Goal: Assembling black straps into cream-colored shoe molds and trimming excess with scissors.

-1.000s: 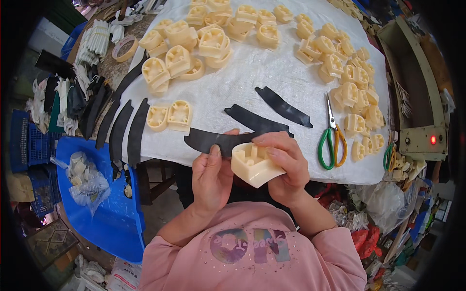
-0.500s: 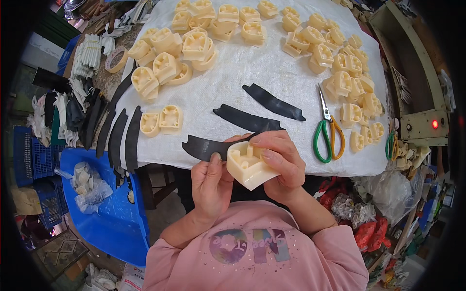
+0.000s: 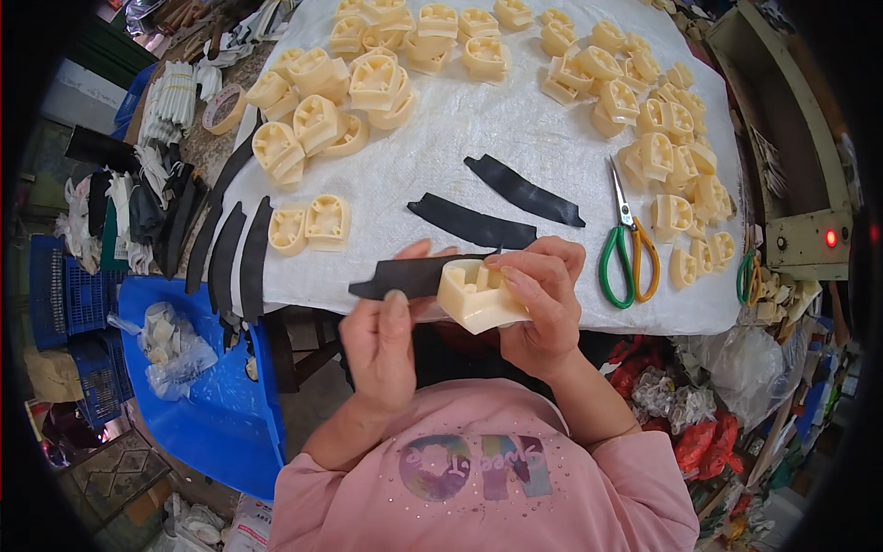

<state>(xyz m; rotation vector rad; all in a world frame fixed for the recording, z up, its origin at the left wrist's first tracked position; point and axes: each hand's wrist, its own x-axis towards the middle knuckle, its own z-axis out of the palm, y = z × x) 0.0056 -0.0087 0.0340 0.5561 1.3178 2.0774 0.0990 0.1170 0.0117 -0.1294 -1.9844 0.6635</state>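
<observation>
In my right hand [image 3: 544, 308] is a cream plastic shoe heel [image 3: 483, 308], its hollow, ribbed side turned up. A curved black leather-like strip [image 3: 405, 276] runs along the far side of the heel, its right end hidden behind it and my fingers. My left hand [image 3: 382, 345] pinches that strip between thumb and fingers, left of the heel. Two similar black strips, a nearer one [image 3: 472, 221] and a farther one [image 3: 524, 190], lie flat just beyond my hands. Left of them sit two loose heels, one of them squarish [image 3: 327, 223].
A white-covered table [image 3: 441, 138] bears heaps of cream heels [image 3: 375, 83] at the back and right. Scissors [image 3: 630, 241] with green and orange handles lie right of my hands. More black strips [image 3: 255, 262] hang over the left edge, above a blue bin [image 3: 202, 414].
My left hand has shifted left along the black strip, its fingers now showing beyond it. The strip has tilted, and the heel has turned slightly in my right hand.
</observation>
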